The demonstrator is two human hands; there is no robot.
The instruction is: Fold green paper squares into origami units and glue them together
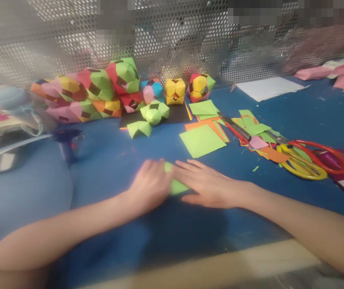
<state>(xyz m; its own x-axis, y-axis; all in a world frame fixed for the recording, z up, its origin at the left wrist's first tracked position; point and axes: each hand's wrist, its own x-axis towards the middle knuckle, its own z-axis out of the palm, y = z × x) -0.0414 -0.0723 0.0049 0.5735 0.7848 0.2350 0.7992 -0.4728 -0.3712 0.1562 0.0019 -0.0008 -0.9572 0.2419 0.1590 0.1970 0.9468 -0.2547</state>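
Note:
Between my two hands, a sheet of green paper [178, 187] lies on the blue table [106, 160], mostly covered by them. My left hand [152, 182] is curled on its left edge, fingers bent and blurred. Flat across its right part rests my right hand [206, 182], fingers stretched out. Just behind the hands is a stack of square green papers [202, 140] with orange ones under it. A folded green paper piece [139, 129] and a green folded paper ball [154, 112] sit farther back.
Colourful folded paper balls [98, 84] line the perforated metal panel [178, 44]. To the right are yellow-handled scissors [304, 166], red-handled scissors [340, 158], a cutter [235, 127] and paper scraps [258, 127]. A dark blue glue gun [66, 142] stands left. A white sheet [270, 87] lies back right.

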